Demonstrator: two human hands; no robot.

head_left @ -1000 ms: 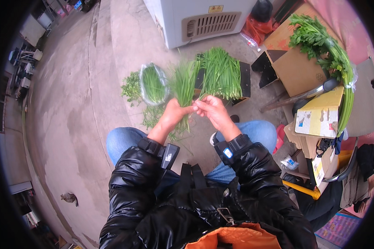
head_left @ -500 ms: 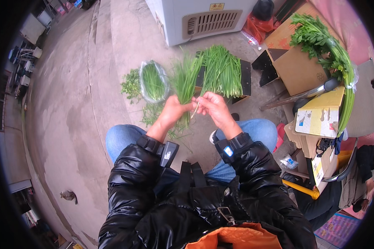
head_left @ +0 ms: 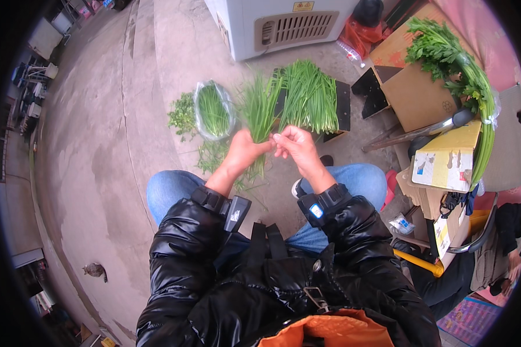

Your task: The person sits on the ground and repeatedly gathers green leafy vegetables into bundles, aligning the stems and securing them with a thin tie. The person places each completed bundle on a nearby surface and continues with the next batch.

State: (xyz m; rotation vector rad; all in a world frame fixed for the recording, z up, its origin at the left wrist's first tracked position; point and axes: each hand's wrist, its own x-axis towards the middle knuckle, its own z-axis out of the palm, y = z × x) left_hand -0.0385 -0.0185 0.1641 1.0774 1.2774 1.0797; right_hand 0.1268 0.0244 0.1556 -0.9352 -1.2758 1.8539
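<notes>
My left hand [head_left: 244, 149] grips a bunch of long green chives [head_left: 259, 110] upright, the leaves fanning away from me. My right hand [head_left: 295, 146] touches the base of that bunch, fingers pinching at the stalks next to the left thumb. Just beyond lies a larger pile of chives [head_left: 309, 95] on a dark flat board [head_left: 342, 107]. A clear plastic bag [head_left: 213, 110] with more chives lies on the concrete to the left, with loose green trimmings [head_left: 182, 115] beside it.
A white appliance with a vent [head_left: 283, 26] stands ahead. At right are cardboard boxes [head_left: 414, 92], a bunch of leafy celery [head_left: 457, 63], a yellow box [head_left: 448, 156] and a red bag [head_left: 359, 37]. Bare concrete floor [head_left: 98, 150] spreads left.
Both hands keep working at the base of the chive bunch; the bunch has shifted slightly and the right fingers have changed their pinch. Nothing else has moved.
</notes>
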